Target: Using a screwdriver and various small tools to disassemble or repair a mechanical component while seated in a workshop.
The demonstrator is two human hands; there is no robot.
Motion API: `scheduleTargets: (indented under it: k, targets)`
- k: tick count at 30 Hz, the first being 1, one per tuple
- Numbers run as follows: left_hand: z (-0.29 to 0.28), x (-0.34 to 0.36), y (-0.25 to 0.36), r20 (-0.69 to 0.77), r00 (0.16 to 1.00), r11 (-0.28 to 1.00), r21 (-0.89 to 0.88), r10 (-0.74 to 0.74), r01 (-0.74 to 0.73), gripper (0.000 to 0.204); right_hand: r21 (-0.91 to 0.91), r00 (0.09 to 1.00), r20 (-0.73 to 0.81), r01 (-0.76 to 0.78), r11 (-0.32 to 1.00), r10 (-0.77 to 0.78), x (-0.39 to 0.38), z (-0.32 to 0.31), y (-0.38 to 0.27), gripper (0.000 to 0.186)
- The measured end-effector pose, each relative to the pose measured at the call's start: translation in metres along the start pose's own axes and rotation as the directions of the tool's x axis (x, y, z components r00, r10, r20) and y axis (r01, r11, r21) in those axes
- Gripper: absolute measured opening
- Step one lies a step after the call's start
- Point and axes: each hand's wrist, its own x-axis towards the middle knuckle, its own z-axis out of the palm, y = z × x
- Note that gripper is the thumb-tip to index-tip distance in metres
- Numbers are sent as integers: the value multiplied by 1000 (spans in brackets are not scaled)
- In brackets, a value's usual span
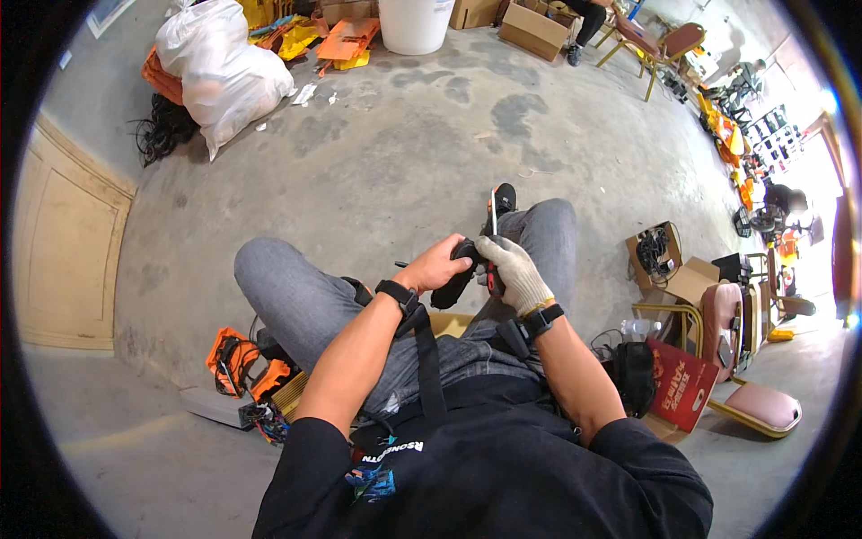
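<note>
Holding a black part point(452, 289) between the knees, the seated person has the bare left hand point(438, 265) and the gloved right hand point(514, 271) close together. Left grip: fingers wrapped round the part. Right grip: closed about a slim tool point(494, 217); exact kind unclear. Its shaft points away from the body, toward the shoe point(505, 197).

Risk, as I read it: a slip. Should the tool skid under pressure, the bare left fingers lie nearest. The part looks propped by the hands alone, so a sideways push could twist it loose and drop it. A black strap point(429, 364) hangs by the left wrist, possibly near enough to snag.

Around: orange gear with cables point(247, 364) near the left knee side. Toward the floor's right edge, an open carton of cables point(655, 251), a red box point(680, 388) and a pink chair seat point(765, 406) would hamper the right elbow or a quick rise. Far left corner of the floor point(359, 171): white sack point(224, 76). Far edge: white bucket point(416, 25), another carton point(534, 30).
</note>
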Motion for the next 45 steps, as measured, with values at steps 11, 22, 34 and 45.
scheduleTargets:
  k: [11,22,34,45]
  targets:
    - [3,-2,-8,-44,995,996,-22,89,-90,31,13,999,42,15,1000,-15,3,-5,7,25]
    - [-1,11,-26,-76,980,976,137,183,-171,30,-83,1000,26,-4,997,6,-1,-3,2,30]
    - [-3,-4,8,-240,967,939,-306,85,-159,24,32,998,22,57,998,-58,6,0,26,44]
    - [-7,-1,1,-344,933,837,-476,106,-270,31,-74,973,229,45,996,-27,-15,16,16,26]
